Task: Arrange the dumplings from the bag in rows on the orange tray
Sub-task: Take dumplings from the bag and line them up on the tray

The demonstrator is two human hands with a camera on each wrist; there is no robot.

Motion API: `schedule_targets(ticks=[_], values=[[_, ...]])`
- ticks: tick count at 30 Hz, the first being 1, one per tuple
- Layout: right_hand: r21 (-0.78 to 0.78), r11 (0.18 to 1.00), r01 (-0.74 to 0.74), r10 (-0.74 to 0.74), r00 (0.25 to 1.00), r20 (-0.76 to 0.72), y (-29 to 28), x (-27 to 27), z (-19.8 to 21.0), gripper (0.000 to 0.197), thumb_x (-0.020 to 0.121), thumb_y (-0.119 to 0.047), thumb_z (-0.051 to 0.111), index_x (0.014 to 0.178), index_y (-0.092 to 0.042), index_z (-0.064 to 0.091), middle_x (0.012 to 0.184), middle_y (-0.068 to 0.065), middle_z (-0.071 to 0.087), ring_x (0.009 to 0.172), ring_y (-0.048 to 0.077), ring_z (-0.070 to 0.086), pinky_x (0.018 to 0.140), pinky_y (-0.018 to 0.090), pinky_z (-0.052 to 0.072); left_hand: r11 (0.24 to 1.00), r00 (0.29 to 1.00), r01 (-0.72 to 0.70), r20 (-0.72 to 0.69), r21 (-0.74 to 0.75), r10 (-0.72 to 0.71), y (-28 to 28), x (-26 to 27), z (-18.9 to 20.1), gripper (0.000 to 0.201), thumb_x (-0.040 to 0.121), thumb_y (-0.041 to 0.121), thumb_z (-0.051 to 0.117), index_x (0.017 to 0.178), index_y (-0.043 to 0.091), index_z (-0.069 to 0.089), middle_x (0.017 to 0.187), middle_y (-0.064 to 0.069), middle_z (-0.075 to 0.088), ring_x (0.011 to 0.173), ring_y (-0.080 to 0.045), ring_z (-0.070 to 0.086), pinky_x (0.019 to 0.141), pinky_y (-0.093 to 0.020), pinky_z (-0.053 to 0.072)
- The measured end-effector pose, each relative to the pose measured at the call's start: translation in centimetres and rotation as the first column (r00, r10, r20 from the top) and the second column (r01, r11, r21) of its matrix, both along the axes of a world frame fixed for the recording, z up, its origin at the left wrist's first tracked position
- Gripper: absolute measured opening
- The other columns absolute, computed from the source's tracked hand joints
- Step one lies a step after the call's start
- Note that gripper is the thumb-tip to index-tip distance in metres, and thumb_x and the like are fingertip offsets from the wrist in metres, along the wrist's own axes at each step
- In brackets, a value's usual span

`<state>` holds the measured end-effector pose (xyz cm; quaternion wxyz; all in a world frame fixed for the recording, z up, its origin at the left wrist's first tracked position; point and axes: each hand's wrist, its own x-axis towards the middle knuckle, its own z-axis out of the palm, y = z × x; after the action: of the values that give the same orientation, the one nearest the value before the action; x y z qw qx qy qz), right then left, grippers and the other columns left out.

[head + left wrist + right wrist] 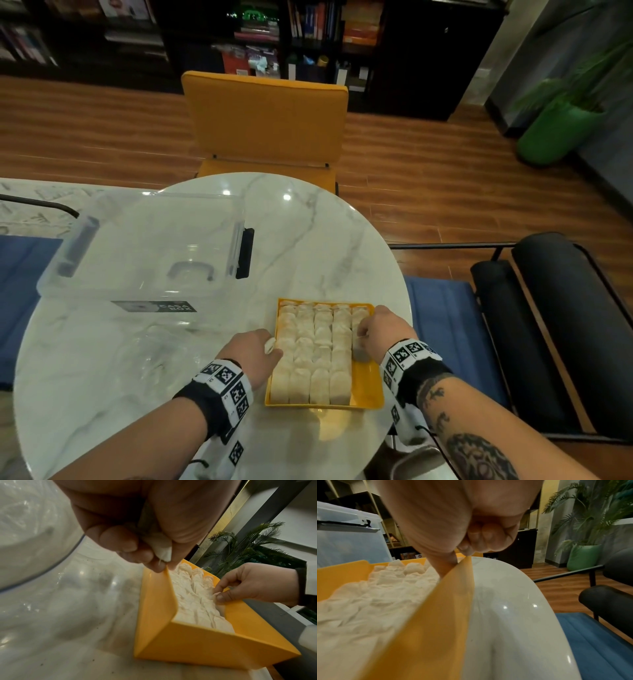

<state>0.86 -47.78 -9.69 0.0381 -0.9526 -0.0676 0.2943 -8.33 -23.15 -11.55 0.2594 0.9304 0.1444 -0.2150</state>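
The orange tray (371, 390) lies on the marble table near its front right edge. Pale dumplings (315, 342) fill it in several columns, and the rightmost column is only part filled. My left hand (272, 346) is at the tray's left rim and grips one dumpling (162, 547) between thumb and fingers, its fingertips touching the rim (167, 574). My right hand (361, 334) reaches into the right column and pinches a dumpling (216, 594) just inside the right wall (436, 615). The clear bag (150, 359) lies crumpled left of the tray.
A clear lidded storage box (144, 246) stands at the table's back left. A yellow chair (263, 120) faces the far side. A black armchair (548, 325) and blue cushion sit to the right, close to the table's rounded edge (404, 308).
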Motion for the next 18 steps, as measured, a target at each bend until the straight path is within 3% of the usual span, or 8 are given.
schedule_targets(ticks=[7, 13, 18], values=[[0.005, 0.999, 0.038, -0.038, 0.999, -0.017, 0.3, 0.3, -0.6, 0.023, 0.083, -0.024, 0.069, 0.106, -0.027, 0.068, 0.115, -0.002, 0.057, 0.101, 0.022, 0.063, 0.092, 0.036, 0.054, 1.000, 1.000, -0.014, 0.012, 0.018, 0.013, 0.0, -0.2, 0.0, 0.035, 0.091, 0.046, 0.055, 0.116, 0.022, 0.060, 0.107, -0.002, 0.066, 0.095, -0.019, 0.061, 0.081, -0.028, 0.051], [0.093, 0.994, 0.051, -0.054, 0.998, 0.029, 0.0, -0.2, -0.4, 0.029, 0.085, -0.021, 0.067, 0.112, -0.031, 0.066, 0.116, -0.003, 0.055, 0.102, 0.021, 0.062, 0.091, 0.035, 0.054, 1.000, 1.000, -0.030, 0.010, 0.009, 0.029, 0.1, -0.3, 0.2, 0.027, 0.089, 0.047, 0.057, 0.100, 0.023, 0.061, 0.097, 0.002, 0.064, 0.089, -0.017, 0.060, 0.082, -0.031, 0.053], [0.224, 0.975, 0.009, -0.040, 0.990, 0.138, 0.2, -1.5, 1.5, 0.024, 0.093, -0.030, 0.059, 0.115, -0.032, 0.066, 0.107, -0.006, 0.047, 0.098, 0.018, 0.060, 0.085, 0.027, 0.049, 0.998, 0.998, -0.060, 0.025, -0.017, 0.061, 0.0, -0.3, 1.3, 0.030, 0.088, 0.048, 0.060, 0.105, 0.023, 0.058, 0.099, 0.001, 0.063, 0.089, -0.018, 0.061, 0.080, -0.030, 0.053]])
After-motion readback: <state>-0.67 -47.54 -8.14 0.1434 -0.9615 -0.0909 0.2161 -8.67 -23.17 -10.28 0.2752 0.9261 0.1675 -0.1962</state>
